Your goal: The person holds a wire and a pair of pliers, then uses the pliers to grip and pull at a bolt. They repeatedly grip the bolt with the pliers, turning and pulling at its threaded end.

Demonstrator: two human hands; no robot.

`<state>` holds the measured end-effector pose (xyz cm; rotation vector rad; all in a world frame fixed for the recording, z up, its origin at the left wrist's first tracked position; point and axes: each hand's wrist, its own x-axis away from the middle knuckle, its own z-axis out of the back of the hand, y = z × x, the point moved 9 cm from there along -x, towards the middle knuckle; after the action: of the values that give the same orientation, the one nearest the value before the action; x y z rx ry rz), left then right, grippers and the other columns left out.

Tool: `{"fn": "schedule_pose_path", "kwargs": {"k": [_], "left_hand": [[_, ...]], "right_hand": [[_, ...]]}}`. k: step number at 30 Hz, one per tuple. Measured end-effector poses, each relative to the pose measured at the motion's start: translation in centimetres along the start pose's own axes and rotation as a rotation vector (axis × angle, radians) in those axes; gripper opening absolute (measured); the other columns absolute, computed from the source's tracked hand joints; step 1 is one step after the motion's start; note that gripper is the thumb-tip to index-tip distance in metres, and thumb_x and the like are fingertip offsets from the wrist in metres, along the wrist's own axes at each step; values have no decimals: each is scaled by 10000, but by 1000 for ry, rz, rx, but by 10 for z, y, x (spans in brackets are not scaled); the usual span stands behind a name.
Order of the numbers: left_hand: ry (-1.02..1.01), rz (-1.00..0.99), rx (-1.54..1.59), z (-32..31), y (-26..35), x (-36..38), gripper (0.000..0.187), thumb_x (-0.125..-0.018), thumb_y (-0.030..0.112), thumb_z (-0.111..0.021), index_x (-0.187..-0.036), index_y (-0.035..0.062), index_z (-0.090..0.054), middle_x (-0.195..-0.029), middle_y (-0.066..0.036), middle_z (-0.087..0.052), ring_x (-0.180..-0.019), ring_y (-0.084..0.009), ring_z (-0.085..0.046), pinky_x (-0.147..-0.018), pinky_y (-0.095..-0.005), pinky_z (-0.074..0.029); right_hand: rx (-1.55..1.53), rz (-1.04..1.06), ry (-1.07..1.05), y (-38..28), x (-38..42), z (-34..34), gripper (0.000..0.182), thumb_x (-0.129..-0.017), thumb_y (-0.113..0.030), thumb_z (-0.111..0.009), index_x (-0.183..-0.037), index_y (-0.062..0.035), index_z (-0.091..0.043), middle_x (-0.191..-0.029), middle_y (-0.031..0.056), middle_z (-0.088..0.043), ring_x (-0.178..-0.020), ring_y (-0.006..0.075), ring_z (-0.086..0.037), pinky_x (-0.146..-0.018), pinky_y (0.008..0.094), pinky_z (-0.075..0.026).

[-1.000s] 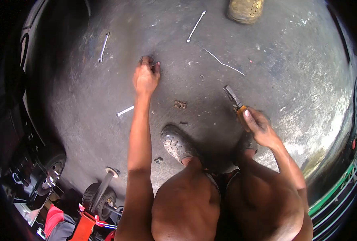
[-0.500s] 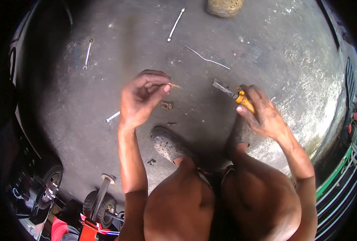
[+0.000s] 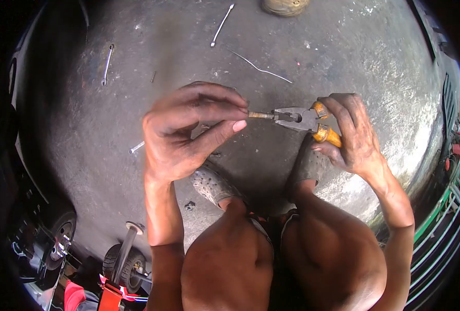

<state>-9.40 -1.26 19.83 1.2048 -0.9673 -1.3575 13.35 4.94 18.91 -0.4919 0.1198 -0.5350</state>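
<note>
Scuffed grey concrete floor (image 3: pixel 370 62) fills my feed, brightest toward the right edge. At the centre of the frame I see a thin brownish rod (image 3: pixel 261 115), held level above the floor at the fingertips of the left hand (image 3: pixel 170 122). Its other end meets the jaws of the pliers (image 3: pixel 307 123); I cannot tell whether they bite on it. Their yellow handles are in the grasp of the right hand (image 3: pixel 357 132). Beyond, a bent wire (image 3: pixel 261 69) lies at upper centre, with one wrench (image 3: pixel 222 26) near it and another wrench (image 3: pixel 107 65) at upper left. At lower left stands a tyre (image 3: pixel 132 259), its sidewall marks too small for me to read.
</note>
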Motion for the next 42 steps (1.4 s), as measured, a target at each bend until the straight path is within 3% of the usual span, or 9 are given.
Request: {"fn": "schedule_pose_path", "kwargs": {"k": [17,20,24,30,33,36,39,40,42], "left_hand": [[-14,-42,19,-3,7,-1,176,-721,-82,-826,-881,-29,-778,-923,-176,-736,-894,-267,-724,-768,-350,-591],[-27,-55,25,-5,10,-2,183,-717,-89,-824,-884,-31,-779,-914,-177,-736,-894,-271,-723,-768,-352,-592],[-64,-54,51,-6,7,-7,179,-717,-79,-825,-884,-34,-779,-894,-174,-735,-897,-278,-724,-769,-360,-596],[-103,-49,101,-6,6,-12,161,-727,-61,-825,-879,-36,-779,-896,-180,-731,-903,-287,-724,-771,-356,-601],[-84,27,174,-6,0,-12,148,-739,-65,-813,-879,-34,-777,-916,-195,-727,-907,-290,-723,-781,-354,-604],[-52,100,304,-7,-10,-9,134,-764,-79,-786,-888,-30,-769,-968,-213,-720,-917,-288,-721,-795,-358,-607],[-11,119,443,-10,-20,-5,139,-800,-89,-753,-925,-29,-754,-1041,-226,-712,-939,-279,-715,-815,-361,-604],[6,125,496,-13,-23,-3,145,-814,-89,-741,-946,-29,-746,-1067,-230,-710,-953,-274,-713,-828,-359,-601],[43,133,602,-19,-30,1,164,-841,-86,-720,-994,-27,-730,-1117,-237,-702,-984,-265,-707,-857,-357,-593]], "right_hand": [[-284,-76,-100,-4,11,-7,645,-835,-362,-813,-1294,24,-574,-1176,205,-617,-1071,390,-617,-928,447,-509],[-504,-220,-241,-2,15,-11,525,-925,-328,-697,-1286,35,-578,-1165,216,-629,-1070,413,-620,-933,452,-503],[-760,-153,-320,1,16,-17,487,-947,-323,-501,-1218,67,-606,-1087,242,-639,-1057,447,-617,-936,461,-486],[-1037,-260,-481,2,31,-31,497,-980,-331,-483,-1218,88,-605,-1107,235,-667,-1027,357,-667,-932,408,-485],[-1388,-523,-511,-3,48,-42,545,-1029,-389,-459,-1230,95,-609,-1121,230,-680,-1019,291,-685,-899,378,-511],[-1614,-576,-672,-11,62,-56,611,-1059,-465,-431,-1265,86,-596,-1121,239,-687,-1005,292,-701,-864,373,-541],[-1894,-592,-689,-30,65,-63,662,-1068,-518,-395,-1326,74,-540,-1178,274,-660,-1008,346,-703,-832,401,-563],[-1965,-568,-645,-34,64,-64,684,-1075,-520,-365,-1384,83,-464,-1241,292,-621,-1018,404,-696,-846,471,-577],[-2097,-591,-630,-42,63,-70,681,-1080,-517,-346,-1405,76,-431,-1265,298,-599,-1029,424,-689,-854,517,-582]]}}
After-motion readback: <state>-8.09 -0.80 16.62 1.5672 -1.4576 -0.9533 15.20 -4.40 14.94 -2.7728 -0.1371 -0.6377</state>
